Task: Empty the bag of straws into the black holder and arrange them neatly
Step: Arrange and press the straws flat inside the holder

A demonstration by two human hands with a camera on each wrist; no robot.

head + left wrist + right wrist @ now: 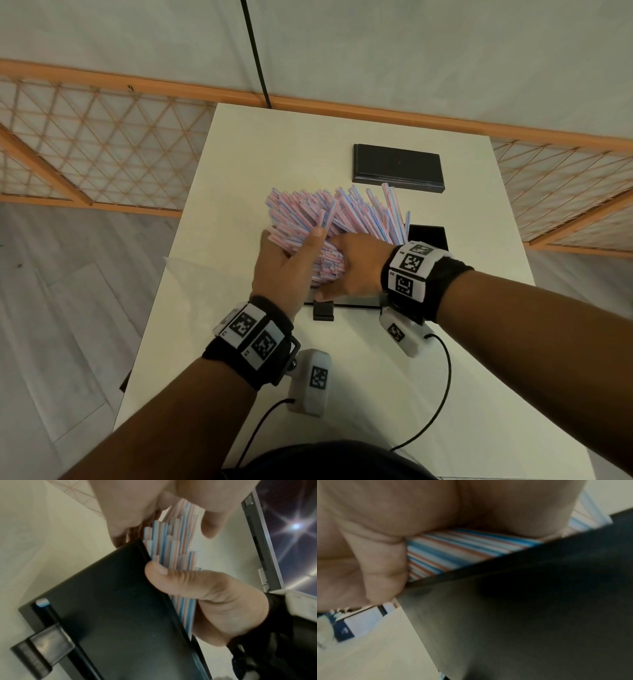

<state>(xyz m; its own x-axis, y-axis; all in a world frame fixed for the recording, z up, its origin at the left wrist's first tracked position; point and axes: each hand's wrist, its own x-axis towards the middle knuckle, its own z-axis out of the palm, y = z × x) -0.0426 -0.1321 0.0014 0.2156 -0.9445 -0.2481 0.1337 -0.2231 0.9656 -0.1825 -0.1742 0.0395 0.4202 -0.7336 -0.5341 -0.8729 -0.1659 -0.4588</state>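
A big bundle of pink, white and blue striped straws point(329, 212) stands fanned out in the black holder point(428, 234), which is mostly hidden beneath it. My left hand point(294, 255) grips the bundle from the left, thumb across its front. From the right, my right hand point(352, 267) wraps over the lower part of the same bundle. In the left wrist view my thumb point(171, 577) pinches straws point(173, 545) against the holder's wall point(111, 615); one straw end point(42, 601) sits in its front slot. The right wrist view shows my palm point(402, 513) on the straws point(453, 550) above the holder point(522, 615).
The holder's flat black lid point(397, 168) lies at the back of the white table point(342, 394). A clear plastic sheet point(185, 274) lies at the table's left edge. A small black tab point(323, 310) juts from the holder's front. A wooden lattice screen point(102, 154) stands behind.
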